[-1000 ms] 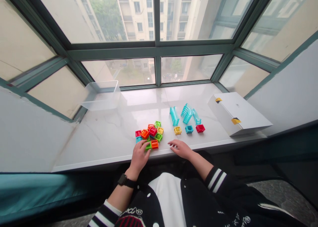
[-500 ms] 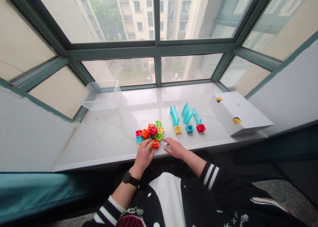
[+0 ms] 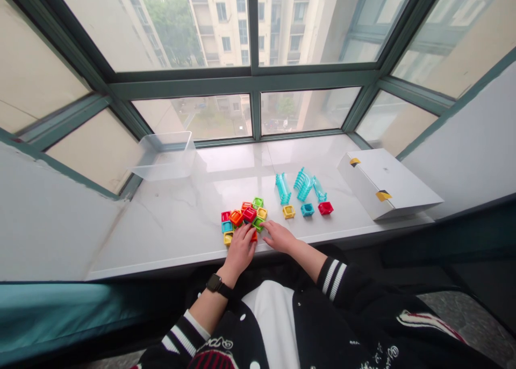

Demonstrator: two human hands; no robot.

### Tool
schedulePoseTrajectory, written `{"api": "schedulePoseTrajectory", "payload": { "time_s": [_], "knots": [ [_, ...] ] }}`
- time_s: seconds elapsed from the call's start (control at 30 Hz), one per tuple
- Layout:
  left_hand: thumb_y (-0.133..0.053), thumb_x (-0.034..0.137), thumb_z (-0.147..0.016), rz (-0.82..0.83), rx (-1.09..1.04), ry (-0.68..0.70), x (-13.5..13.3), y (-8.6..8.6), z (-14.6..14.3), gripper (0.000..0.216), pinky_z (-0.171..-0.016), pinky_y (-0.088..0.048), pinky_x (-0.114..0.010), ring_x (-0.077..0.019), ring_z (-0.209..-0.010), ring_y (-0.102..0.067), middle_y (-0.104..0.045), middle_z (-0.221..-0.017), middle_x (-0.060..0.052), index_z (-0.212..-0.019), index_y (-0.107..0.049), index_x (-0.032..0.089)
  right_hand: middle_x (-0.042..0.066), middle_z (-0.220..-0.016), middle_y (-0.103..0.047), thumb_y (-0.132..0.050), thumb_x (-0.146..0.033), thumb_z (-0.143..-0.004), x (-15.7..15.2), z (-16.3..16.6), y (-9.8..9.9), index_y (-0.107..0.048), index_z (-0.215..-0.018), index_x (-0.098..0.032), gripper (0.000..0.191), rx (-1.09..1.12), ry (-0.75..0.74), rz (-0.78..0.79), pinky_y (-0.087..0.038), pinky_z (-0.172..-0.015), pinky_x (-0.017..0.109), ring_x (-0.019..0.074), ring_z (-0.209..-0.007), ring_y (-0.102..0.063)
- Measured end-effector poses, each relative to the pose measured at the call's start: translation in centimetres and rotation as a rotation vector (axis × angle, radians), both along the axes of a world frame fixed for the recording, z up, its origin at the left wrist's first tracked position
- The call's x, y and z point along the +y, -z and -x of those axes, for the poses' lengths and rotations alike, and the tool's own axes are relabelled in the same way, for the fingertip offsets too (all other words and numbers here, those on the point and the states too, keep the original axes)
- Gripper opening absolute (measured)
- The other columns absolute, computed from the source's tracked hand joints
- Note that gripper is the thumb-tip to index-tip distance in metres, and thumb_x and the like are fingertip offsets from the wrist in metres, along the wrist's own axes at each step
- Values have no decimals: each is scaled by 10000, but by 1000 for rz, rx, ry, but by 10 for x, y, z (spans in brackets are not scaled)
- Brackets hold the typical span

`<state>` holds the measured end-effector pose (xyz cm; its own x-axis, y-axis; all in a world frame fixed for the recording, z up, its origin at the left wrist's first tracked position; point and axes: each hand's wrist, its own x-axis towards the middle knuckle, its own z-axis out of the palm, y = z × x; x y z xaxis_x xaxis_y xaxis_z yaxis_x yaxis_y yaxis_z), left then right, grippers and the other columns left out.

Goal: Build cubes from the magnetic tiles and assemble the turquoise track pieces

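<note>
On the windowsill lies a pile of small hollow plastic blocks in red, orange, yellow, green and blue, topped by a red block (image 3: pixel 249 214). My left hand (image 3: pixel 239 249), with a black watch on the wrist, rests over the near side of this pile, fingers stretched and apart. It partly covers an orange-red block (image 3: pixel 254 237). From the right, my right hand (image 3: pixel 279 236) reaches in with its fingers extended, fingertips close to a green block (image 3: pixel 258 224); whether they touch it I cannot tell. Neither hand visibly grips a block.
Right of the pile, a yellow block (image 3: pixel 288 212), a blue block (image 3: pixel 307 210) and a red block (image 3: pixel 325 208) form a row. Behind them lie clear teal track pieces (image 3: pixel 303 184). A clear plastic bin (image 3: pixel 169 162) stands back left, a white box (image 3: pixel 389 183) at the right.
My left hand has shifted slightly right over the pile, covering more of the orange-red block and uncovering a yellow one. My right hand has moved a little left, closer to the pile.
</note>
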<state>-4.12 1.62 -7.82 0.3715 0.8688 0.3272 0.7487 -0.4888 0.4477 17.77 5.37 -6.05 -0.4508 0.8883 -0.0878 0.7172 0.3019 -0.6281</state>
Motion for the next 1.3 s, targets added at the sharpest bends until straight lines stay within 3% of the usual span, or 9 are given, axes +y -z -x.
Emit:
{"api": "schedulePoseTrajectory", "payload": {
  "time_s": [0.43, 0.8, 1.3],
  "knots": [
    [-502, 189, -1011, -26, 4, -13, 0, -7, -4, 404, -1190, -446, -573, -303, -1340, -576, -652, -1434, -99, -1390, -627, 252, 111, -1192, -663, -736, -204, -898, 3, -2, -5, -645, -1270, -214, 384, -32, 6, -56, -502, -977, 375, 266, -1101, -646],
    [-479, 206, -1027, -26, 1, -6, -1, -6, -4, 390, -1195, -439, -581, -305, -1336, -572, -649, -1440, -89, -1387, -622, 251, 83, -1113, -665, -742, -213, -906, 5, -1, -5, -665, -1169, -231, 274, -21, 24, -57, -508, -918, 347, 241, -1033, -641],
    [-486, 204, -1025, -42, 16, -3, 0, 0, -3, 408, -1197, -431, -584, -303, -1351, -567, -643, -1452, -84, -1408, -609, 272, 88, -1121, -668, -718, -229, -925, 4, -3, 1, -650, -1140, -226, 225, -10, 25, -63, -519, -913, 357, 251, -1025, -652]
  ]
}}
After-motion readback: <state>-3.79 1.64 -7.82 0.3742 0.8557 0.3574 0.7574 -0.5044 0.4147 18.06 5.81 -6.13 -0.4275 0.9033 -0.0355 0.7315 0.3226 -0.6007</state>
